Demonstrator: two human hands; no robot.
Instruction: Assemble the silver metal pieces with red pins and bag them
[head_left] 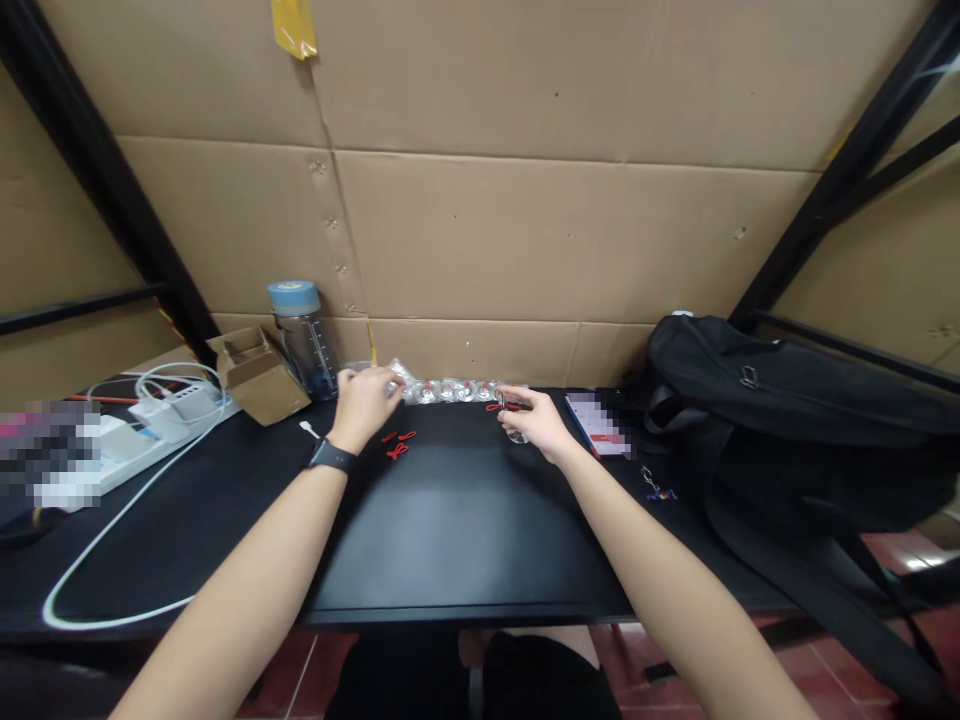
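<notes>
My left hand (367, 402) has its fingers curled at a crinkled clear plastic packet (400, 373) near the back of the black table (450, 530). My right hand (541, 420) pinches a small clear round piece (517, 436) with a red cord by it; the fingers partly cover it. Between the hands, along the back, runs a row of small clear wrapped pieces (448, 391) with red bits inside. Several loose red cord loops (397, 452) lie to the right of my left wrist.
On the left are a white power strip (135, 455) with cables, an open cardboard box (259, 375) and a blue-lidded bottle (304, 340). To the right lie a phone (596, 420), a keychain (658, 490) and a black backpack (795, 420). Cardboard (480, 230) walls the back.
</notes>
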